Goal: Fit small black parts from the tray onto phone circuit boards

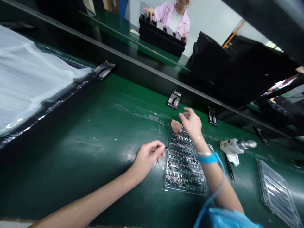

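My left hand [148,156] pinches a small dark part [166,148] between thumb and fingertip, just left of a clear plastic tray [187,191] packed with rows of small dark metal parts. My right hand [191,123] hangs above the tray's far end, fingers spread and holding nothing. It is nearest a scrap of brown paper [176,125] lying on the tray's far corner. A blue wrist strap [209,158] circles my right wrist, and its cord runs down towards a blue sleeve [225,218].
On the green bench mat [95,139] lie two black phone frames [174,99], [213,116], tweezers [229,167], a white device [234,145] and a second clear tray [275,186]. White plastic sheeting [30,79] lies left. Beyond, a person in pink [172,15] works at a black bin [161,34].
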Demonstrator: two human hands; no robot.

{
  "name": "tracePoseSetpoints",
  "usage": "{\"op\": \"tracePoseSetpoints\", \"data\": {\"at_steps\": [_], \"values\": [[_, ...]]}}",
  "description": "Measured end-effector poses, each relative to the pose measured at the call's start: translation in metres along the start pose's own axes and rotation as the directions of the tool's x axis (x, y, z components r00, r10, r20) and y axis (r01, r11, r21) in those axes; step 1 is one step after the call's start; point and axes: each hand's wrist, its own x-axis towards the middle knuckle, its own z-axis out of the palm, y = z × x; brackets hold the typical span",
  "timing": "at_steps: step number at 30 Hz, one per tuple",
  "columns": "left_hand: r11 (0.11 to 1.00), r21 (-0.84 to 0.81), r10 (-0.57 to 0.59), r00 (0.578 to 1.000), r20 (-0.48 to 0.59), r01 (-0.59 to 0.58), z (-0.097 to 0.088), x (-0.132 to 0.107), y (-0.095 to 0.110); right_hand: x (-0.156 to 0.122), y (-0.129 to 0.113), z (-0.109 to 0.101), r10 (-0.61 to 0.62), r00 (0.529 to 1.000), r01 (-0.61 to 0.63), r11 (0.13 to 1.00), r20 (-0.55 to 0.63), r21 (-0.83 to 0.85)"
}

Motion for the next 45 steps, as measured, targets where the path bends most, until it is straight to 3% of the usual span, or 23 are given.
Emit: {"op": "tracePoseSetpoints", "data": {"at_steps": [4, 8, 12, 16, 19, 23, 25, 27, 28, 30, 32, 34, 36, 38, 41, 43, 45], "values": [[0.999, -0.038, 0.03, 0.996, -0.084, -0.033, -0.005, 0.008, 0.001, 0.06, -0.03, 0.05, 0.141, 0.988, -0.144, 0.987, -0.057, -0.069], [0.995, -0.087, 0.028, 0.993, -0.116, -0.039, -0.008, 0.015, -0.002, 0.076, -0.043, 0.075, 0.249, 0.963, -0.255, 0.966, -0.101, -0.046], [0.992, -0.12, 0.031, 0.993, -0.117, -0.045, -0.009, 0.019, -0.006, 0.077, -0.035, 0.064, 0.312, 0.944, -0.307, 0.95, -0.111, 0.059], [0.987, -0.138, 0.061, 0.987, -0.152, -0.082, -0.011, 0.02, -0.007, 0.077, -0.017, 0.025, 0.307, 0.952, -0.297, 0.924, -0.007, 0.241], [0.974, -0.167, 0.122, 0.978, -0.167, -0.15, -0.012, 0.017, -0.001, 0.045, -0.003, -0.005, 0.211, 0.974, -0.225, 0.893, 0.078, 0.389], [0.92, -0.359, 0.14, 0.987, -0.076, -0.159, -0.01, 0.009, 0.011, -0.056, 0.007, -0.024, 0.027, 0.995, -0.071, 0.866, 0.097, 0.495], [0.897, -0.427, 0.1, 0.994, -0.049, -0.111, -0.009, 0.006, 0.015, -0.112, 0.008, -0.024, -0.163, 0.987, 0.15, 0.928, 0.01, 0.341], [0.911, -0.409, 0.028, 0.997, -0.072, -0.055, -0.007, 0.004, 0.015, -0.154, 0.008, -0.021, -0.251, 0.968, 0.249, 0.936, -0.022, 0.247], [0.927, -0.374, -0.007, 0.996, -0.089, -0.027, -0.006, 0.003, 0.014, -0.167, 0.009, -0.02, -0.253, 0.967, 0.248, 0.935, -0.013, 0.254], [0.962, -0.274, -0.031, 0.996, -0.079, 0.008, -0.004, 0.0, 0.012, -0.18, 0.013, -0.018, -0.167, 0.984, 0.133, 0.913, 0.057, 0.386], [0.985, -0.171, -0.015, 0.999, 0.038, 0.022, -0.001, -0.003, 0.01, -0.178, 0.02, -0.015, -0.016, 0.982, -0.097, 0.81, 0.188, 0.578], [0.997, -0.076, -0.008, 0.979, 0.203, 0.024, 0.003, -0.007, 0.009, -0.173, 0.027, -0.009, 0.086, 0.942, -0.306, 0.621, 0.325, 0.722], [1.0, 0.01, -0.017, 0.959, 0.283, 0.015, 0.007, -0.011, 0.01, -0.17, 0.032, -0.001, 0.123, 0.91, -0.409, 0.426, 0.396, 0.807], [0.997, 0.07, 0.005, 0.97, 0.243, -0.023, 0.009, -0.014, 0.012, -0.171, 0.033, 0.005, 0.122, 0.903, -0.431, 0.272, 0.413, 0.861], [0.98, 0.096, 0.166, 0.982, 0.089, -0.174, 0.007, -0.014, 0.016, -0.176, 0.033, 0.008, 0.093, 0.902, -0.431, 0.146, 0.421, 0.891], [0.934, 0.168, 0.321, 0.947, -0.001, -0.316, 0.003, -0.013, 0.018, -0.179, 0.033, 0.008, 0.066, 0.888, -0.46, 0.12, 0.455, 0.88], [0.845, 0.303, 0.472, 0.881, -0.038, -0.44, -0.001, -0.011, 0.018, -0.182, 0.033, 0.007, 0.025, 0.864, -0.501, 0.128, 0.503, 0.856]]}}
